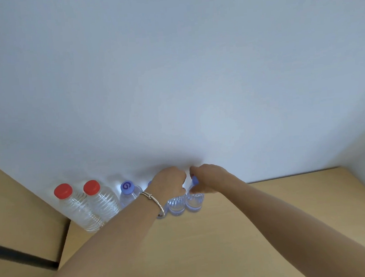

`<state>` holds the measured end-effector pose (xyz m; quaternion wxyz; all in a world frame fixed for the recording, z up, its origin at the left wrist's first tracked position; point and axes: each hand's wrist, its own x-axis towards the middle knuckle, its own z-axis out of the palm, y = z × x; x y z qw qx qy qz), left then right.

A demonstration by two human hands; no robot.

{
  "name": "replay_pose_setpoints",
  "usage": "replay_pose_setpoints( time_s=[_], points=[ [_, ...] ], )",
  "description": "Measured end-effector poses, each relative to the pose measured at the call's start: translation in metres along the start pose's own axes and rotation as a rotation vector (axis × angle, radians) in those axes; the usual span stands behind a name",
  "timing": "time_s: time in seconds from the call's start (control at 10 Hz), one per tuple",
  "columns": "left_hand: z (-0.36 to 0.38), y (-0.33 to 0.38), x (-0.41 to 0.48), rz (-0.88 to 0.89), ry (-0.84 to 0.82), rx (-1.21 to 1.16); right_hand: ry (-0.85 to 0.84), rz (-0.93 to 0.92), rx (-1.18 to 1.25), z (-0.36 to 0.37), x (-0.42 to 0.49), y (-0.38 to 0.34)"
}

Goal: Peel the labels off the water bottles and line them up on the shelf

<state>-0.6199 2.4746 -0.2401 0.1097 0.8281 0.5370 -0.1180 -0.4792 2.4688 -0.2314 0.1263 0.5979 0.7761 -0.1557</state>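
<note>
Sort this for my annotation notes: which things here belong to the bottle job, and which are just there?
In the job: red-capped bottles, bluish bottles, shelf, left hand and right hand gripping bottle tops.
Just there: bracelet, white wall, wooden panel.

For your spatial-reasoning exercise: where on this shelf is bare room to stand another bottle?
Bare shelf lies right of the blue-capped bottle the right hand holds, up to the side wall, and before the row. Crowded: from the red-capped bottles to the left hand.
</note>
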Motion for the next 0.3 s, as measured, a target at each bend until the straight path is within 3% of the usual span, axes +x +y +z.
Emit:
replay_pose_setpoints(
  time_s=[0.1, 0.3],
  points=[
    [-0.001, 0.001, -0.002, 0.007, -0.008, 0.013, -0.057, 0.016, -0.020, 0.000, -0.011, 0.005],
    [-0.016, 0.007, -0.016, -0.011, -0.008, 0.017, 0.019, -0.005, -0.054, -0.016, -0.032, 0.011]
  ],
)
